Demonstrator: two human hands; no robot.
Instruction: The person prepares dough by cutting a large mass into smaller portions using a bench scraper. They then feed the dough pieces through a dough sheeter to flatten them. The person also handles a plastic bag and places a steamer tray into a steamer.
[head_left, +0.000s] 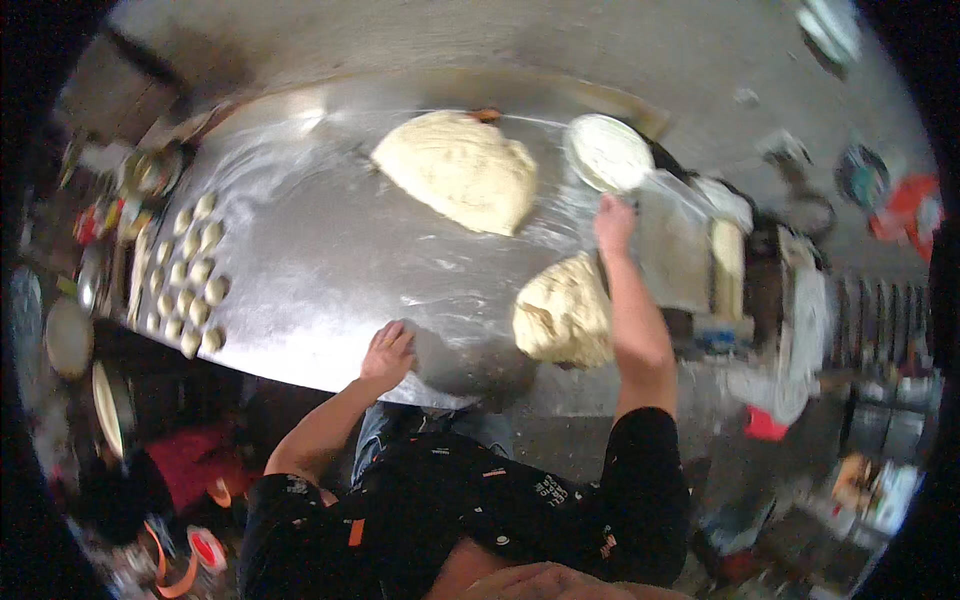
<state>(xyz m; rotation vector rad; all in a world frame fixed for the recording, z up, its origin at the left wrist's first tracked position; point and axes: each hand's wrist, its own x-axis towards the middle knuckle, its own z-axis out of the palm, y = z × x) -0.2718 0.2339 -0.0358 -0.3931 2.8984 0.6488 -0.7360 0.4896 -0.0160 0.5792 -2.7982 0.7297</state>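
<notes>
My left hand (388, 352) rests on the near edge of a metal work table (315, 255), its fingers towards the middle. My right hand (615, 221) is stretched forward just below a round container of white powder, likely flour (609, 152); its fingers look curled, but blur hides whether they hold anything. Beside my right forearm lies a lumpy mound of dough (562, 313). A larger, flattened slab of dough (461, 169) lies at the far middle of the table. Several small dough balls (199, 270) sit in loose rows at the left end.
A long strip, apparently dough (139, 274), lies along the table's left edge. Bowls and jars (150, 176) stand beyond it. To the right are a flat board or box (671, 247) and a pale long block (726, 266). Someone in red clothing (195, 465) appears at the lower left.
</notes>
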